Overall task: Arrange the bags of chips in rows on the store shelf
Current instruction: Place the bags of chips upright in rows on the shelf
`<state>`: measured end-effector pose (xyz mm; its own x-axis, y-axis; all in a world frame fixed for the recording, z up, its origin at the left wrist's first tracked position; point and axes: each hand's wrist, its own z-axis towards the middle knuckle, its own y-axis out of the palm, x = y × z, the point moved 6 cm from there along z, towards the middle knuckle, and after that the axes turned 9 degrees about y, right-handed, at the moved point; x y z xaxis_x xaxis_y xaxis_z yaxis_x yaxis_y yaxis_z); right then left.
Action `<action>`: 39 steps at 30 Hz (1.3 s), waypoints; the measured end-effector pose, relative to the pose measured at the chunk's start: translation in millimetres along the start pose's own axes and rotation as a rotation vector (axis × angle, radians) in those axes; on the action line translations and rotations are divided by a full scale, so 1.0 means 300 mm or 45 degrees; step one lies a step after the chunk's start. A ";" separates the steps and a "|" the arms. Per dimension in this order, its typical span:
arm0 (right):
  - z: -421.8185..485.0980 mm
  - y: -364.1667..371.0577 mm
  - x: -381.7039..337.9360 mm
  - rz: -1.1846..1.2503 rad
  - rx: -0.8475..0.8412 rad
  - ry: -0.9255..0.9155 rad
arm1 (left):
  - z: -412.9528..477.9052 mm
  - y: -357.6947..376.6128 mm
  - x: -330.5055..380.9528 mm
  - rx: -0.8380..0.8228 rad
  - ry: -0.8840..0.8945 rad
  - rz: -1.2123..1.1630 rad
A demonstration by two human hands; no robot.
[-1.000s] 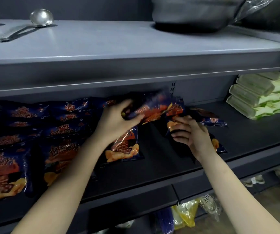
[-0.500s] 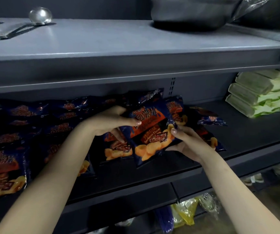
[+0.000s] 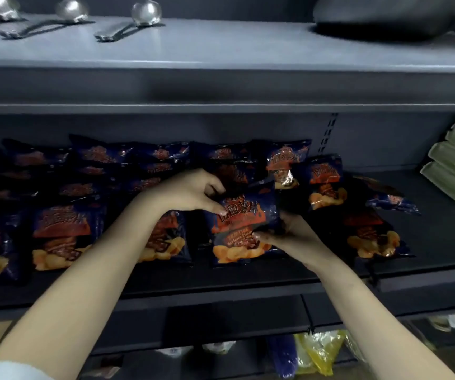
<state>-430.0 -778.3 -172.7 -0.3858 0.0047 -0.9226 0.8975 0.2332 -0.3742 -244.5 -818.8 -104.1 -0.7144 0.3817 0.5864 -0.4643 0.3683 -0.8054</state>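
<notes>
A dark blue chip bag (image 3: 241,229) with orange print stands near the front of the dark middle shelf (image 3: 248,281). My left hand (image 3: 190,192) pinches its top left corner. On the bag's right side, my right hand (image 3: 289,237) grips its edge with the fingers curled across the front. Several matching bags (image 3: 61,234) lie in rows to the left, reaching back to the shelf wall. Loose bags (image 3: 327,185) lie unevenly to the right, one (image 3: 371,237) flat near the front.
Pale green packs (image 3: 454,171) are stacked at the shelf's right end. The grey upper shelf (image 3: 220,50) carries metal ladles (image 3: 144,15) and a dark pan (image 3: 385,17). Yellow and blue packets (image 3: 316,352) sit on the level below.
Both hands brought the bag down from near the shelf's back and set it upright near the front. The camera view shifted left and closer.
</notes>
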 end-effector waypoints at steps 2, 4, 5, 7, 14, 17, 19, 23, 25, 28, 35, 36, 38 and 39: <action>0.013 0.033 0.030 -0.080 0.040 0.029 | -0.024 -0.021 -0.026 0.148 0.043 0.146; 0.018 0.065 0.055 -0.127 0.085 0.056 | -0.050 -0.026 -0.039 0.299 0.062 0.295; 0.017 0.078 0.061 -0.144 0.117 0.062 | -0.060 -0.020 -0.039 0.382 0.093 0.366; 0.014 0.095 0.066 -0.172 0.196 0.042 | -0.077 0.008 -0.023 0.549 0.202 0.478; 0.004 0.104 0.089 -0.320 0.424 0.017 | -0.042 0.218 -0.037 0.386 0.289 0.872; -0.018 0.113 0.081 -0.449 0.539 -0.065 | -0.038 0.240 -0.057 0.442 0.281 0.934; -0.024 0.116 0.085 -0.483 0.573 -0.064 | -0.035 0.241 -0.062 0.466 0.288 0.922; -0.003 0.154 0.106 -0.411 0.360 -0.028 | -0.032 0.235 -0.068 0.501 0.299 0.893; 0.004 0.170 0.116 -0.362 0.294 -0.008 | -0.031 0.236 -0.072 0.512 0.306 0.890; 0.010 0.177 0.122 -0.348 0.231 0.027 | -0.030 0.237 -0.079 0.530 0.313 0.895; 0.011 0.134 0.101 -0.419 0.224 -0.052 | -0.026 0.227 -0.080 0.529 0.304 0.942; 0.005 0.116 0.092 -0.427 0.236 -0.068 | -0.026 0.218 -0.073 0.544 0.314 0.940; -0.008 0.067 0.079 -0.459 0.267 -0.062 | -0.021 0.195 -0.043 0.582 0.344 0.919; -0.013 0.035 0.078 -0.477 0.293 -0.045 | -0.015 0.182 -0.019 0.607 0.365 0.906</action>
<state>-430.5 -772.0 -197.9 -0.6898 -0.0729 -0.7203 0.7227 -0.0105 -0.6910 -263.5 -797.1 -151.1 -0.7875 0.6052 -0.1164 -0.1758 -0.4016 -0.8988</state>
